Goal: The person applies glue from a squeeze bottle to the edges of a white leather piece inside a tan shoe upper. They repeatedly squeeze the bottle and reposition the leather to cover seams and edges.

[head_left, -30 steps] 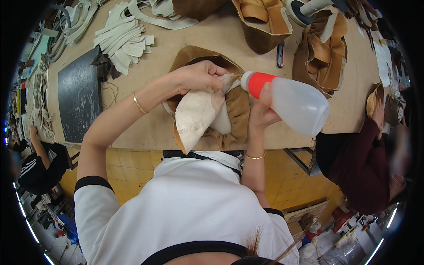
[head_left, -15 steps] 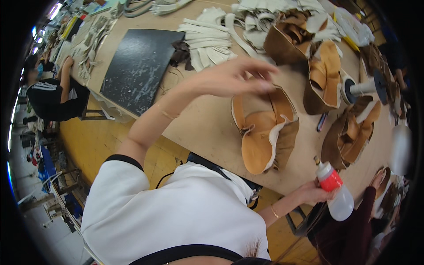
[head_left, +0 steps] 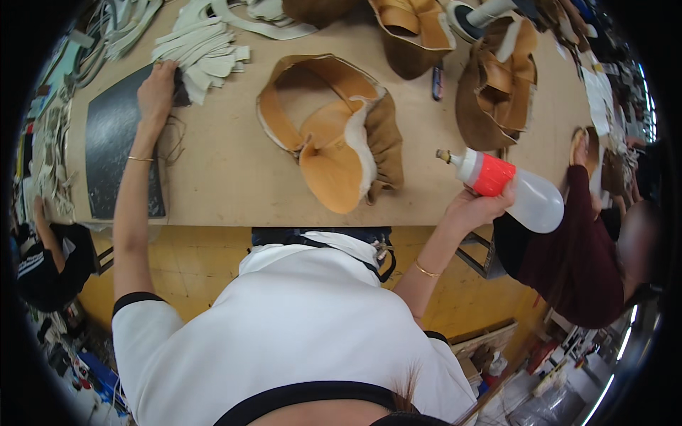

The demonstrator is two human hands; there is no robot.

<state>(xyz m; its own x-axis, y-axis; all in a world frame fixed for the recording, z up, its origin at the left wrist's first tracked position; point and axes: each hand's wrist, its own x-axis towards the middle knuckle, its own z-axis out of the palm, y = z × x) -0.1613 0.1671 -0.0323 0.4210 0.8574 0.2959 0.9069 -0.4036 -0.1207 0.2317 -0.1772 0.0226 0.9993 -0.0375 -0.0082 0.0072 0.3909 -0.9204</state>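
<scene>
A clear plastic squeeze bottle (head_left: 534, 199) with a red band and a narrow dark tip is gripped in my right hand (head_left: 484, 211). It is tilted, its tip up and to the left over the table's front edge. Stretched to the far left, my left hand (head_left: 155, 92) has its fingers bent together at the ends of a pile of white strips (head_left: 206, 53), by the edge of a black board (head_left: 114, 149). What those fingers hold, if anything, is hidden. Between my hands lies a tan and brown leather piece (head_left: 330, 174), its band forming a loop.
Similar leather pieces lie at the right (head_left: 497, 92) and at the back (head_left: 412, 42). A marker (head_left: 437, 83) and a spool (head_left: 465, 20) are near them. Another person in a maroon sleeve (head_left: 568, 241) works close on my right; a person in black (head_left: 53, 263) sits at the left.
My left hand has gone from above the leather piece to the white strips at the far left. The bottle stays in my right hand, now raised more over the table. The view has turned.
</scene>
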